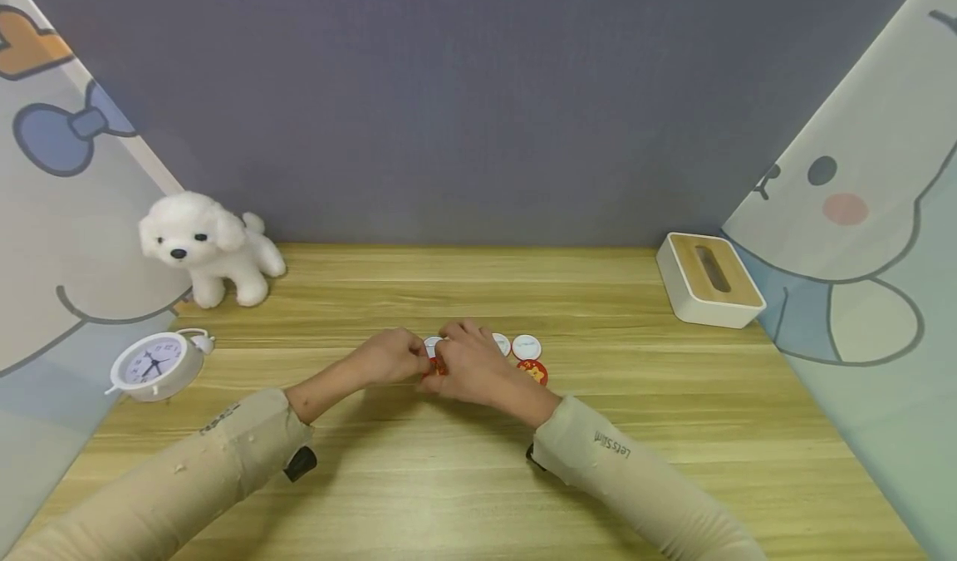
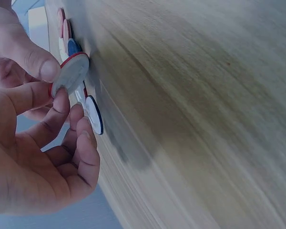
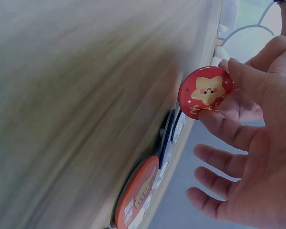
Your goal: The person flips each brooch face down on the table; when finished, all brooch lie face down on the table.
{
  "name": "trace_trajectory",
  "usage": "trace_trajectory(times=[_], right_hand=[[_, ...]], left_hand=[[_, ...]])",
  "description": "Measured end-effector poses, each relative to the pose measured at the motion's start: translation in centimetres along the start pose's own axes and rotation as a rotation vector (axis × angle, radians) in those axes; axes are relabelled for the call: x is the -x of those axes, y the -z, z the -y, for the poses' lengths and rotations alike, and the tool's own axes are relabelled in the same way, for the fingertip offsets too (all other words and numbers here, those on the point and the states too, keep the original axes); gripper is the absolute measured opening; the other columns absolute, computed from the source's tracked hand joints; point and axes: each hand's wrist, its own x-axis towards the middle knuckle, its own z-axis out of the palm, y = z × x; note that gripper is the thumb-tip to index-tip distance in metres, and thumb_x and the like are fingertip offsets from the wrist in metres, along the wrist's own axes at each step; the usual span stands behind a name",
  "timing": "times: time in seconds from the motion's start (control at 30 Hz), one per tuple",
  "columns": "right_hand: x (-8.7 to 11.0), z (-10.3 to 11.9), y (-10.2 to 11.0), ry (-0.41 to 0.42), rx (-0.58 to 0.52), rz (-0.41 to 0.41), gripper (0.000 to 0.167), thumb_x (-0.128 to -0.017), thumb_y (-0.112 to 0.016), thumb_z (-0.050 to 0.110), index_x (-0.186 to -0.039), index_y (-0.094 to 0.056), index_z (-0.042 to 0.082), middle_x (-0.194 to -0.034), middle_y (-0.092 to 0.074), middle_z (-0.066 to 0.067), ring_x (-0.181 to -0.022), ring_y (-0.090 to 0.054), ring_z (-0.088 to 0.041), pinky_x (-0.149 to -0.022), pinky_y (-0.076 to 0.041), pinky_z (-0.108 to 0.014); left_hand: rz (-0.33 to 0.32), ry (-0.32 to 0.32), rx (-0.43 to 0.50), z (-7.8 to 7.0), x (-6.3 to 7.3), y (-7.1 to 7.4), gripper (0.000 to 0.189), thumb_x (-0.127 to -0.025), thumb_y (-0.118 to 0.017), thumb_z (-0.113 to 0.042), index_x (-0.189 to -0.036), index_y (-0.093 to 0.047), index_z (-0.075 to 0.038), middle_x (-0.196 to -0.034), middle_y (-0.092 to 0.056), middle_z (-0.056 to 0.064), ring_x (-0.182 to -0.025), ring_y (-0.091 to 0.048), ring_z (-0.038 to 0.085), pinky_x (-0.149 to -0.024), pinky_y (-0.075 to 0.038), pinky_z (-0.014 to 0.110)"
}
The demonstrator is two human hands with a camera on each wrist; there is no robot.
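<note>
Both hands meet over a round red badge [image 3: 206,92] with a yellow star face, tilted up on its edge. Its pale back [image 2: 71,74] faces the left wrist view. My left hand [image 1: 390,356] pinches one side of it between thumb and fingertip, the other fingers loosely bent. From the other side my right hand [image 1: 471,364] pinches the badge with thumb and index finger, its remaining fingers spread. Close by lie more round badges: a white-backed one [image 1: 527,346], a red star one [image 1: 533,371] partly behind my right wrist, and an orange one [image 3: 138,193].
A white plush dog [image 1: 213,249] stands at the back left of the wooden table [image 1: 449,494], with a white alarm clock [image 1: 157,366] before it. A tissue box with a wooden lid [image 1: 710,278] sits back right. A grey panel [image 1: 478,104] rises behind.
</note>
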Motion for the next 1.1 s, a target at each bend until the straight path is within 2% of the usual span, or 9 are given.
trace_trajectory(times=[0.17, 0.3, 0.47, 0.7, 0.83, 1.03, 1.1], right_hand=[[0.0, 0.1, 0.1, -0.01, -0.014, -0.003, 0.039, -0.087, -0.069, 0.052, -0.065, -0.055, 0.023, -0.138, -0.059, -0.005, -0.135, -0.044, -0.027, -0.107, -0.038, -0.051], [0.0, 0.1, 0.4, -0.02, -0.03, -0.001, 0.033, -0.088, -0.069, 0.041, -0.064, -0.056, 0.022, -0.137, -0.059, -0.004, -0.134, -0.045, -0.027, -0.106, -0.04, -0.052], [0.0, 0.1, 0.6, -0.036, -0.051, -0.01, 0.03, -0.089, -0.067, 0.03, -0.062, -0.055, 0.021, -0.136, -0.061, -0.005, -0.134, -0.046, -0.028, -0.105, -0.041, -0.053], [0.3, -0.4, 0.5, -0.05, -0.096, -0.036, 0.033, -0.089, -0.067, 0.026, -0.059, -0.055, 0.02, -0.134, -0.063, -0.006, -0.131, -0.048, -0.031, -0.108, -0.04, -0.052], [0.5, -0.8, 0.6, -0.064, -0.114, -0.038, 0.035, -0.091, -0.067, 0.026, -0.059, -0.055, 0.019, -0.136, -0.062, -0.007, -0.133, -0.048, -0.031, -0.108, -0.04, -0.053], [0.7, -1.3, 0.8, -0.082, -0.138, -0.039, 0.031, -0.091, -0.066, 0.02, -0.061, -0.057, 0.019, -0.136, -0.062, -0.007, -0.132, -0.048, -0.031, -0.106, -0.04, -0.053], [0.7, -1.3, 0.9, -0.091, -0.145, -0.048, 0.029, -0.091, -0.066, 0.019, -0.063, -0.06, 0.019, -0.136, -0.062, -0.007, -0.131, -0.048, -0.032, -0.107, -0.04, -0.053]], left_hand=[[0.015, 0.014, 0.022, -0.1, -0.1, 0.0, 0.021, -0.091, -0.057, -0.019, -0.073, -0.067, -0.014, -0.056, -0.041, -0.008, -0.051, -0.031, 0.008, -0.049, -0.025, 0.022], [0.027, 0.017, 0.025, -0.3, -0.1, 0.2, 0.022, -0.093, -0.054, -0.02, -0.079, -0.069, -0.011, -0.056, -0.038, -0.007, -0.05, -0.029, 0.008, -0.049, -0.025, 0.023], [0.045, -0.002, 0.026, -0.4, 0.1, 0.4, 0.027, -0.098, -0.052, -0.024, -0.089, -0.071, -0.007, -0.057, -0.039, -0.007, -0.051, -0.031, 0.009, -0.051, -0.028, 0.023], [0.043, -0.048, 0.02, -0.6, 0.4, 0.6, 0.03, -0.099, -0.051, -0.024, -0.084, -0.069, -0.005, -0.06, -0.043, -0.006, -0.053, -0.035, 0.009, -0.051, -0.029, 0.024], [0.025, -0.061, -0.014, -0.5, 0.5, 0.6, 0.025, -0.099, -0.053, -0.021, -0.087, -0.069, -0.006, -0.067, -0.05, -0.004, -0.058, -0.039, 0.012, -0.055, -0.032, 0.026], [-0.019, -0.027, -0.073, -0.3, 0.2, 0.4, 0.016, -0.097, -0.059, -0.022, -0.101, -0.069, -0.01, -0.09, -0.067, 0.002, -0.069, -0.052, 0.015, -0.062, -0.041, 0.028], [-0.017, -0.035, -0.071, -0.1, 0.1, 0.3, 0.015, -0.096, -0.062, -0.022, -0.1, -0.069, -0.01, -0.092, -0.068, 0.003, -0.071, -0.054, 0.015, -0.063, -0.043, 0.028]])
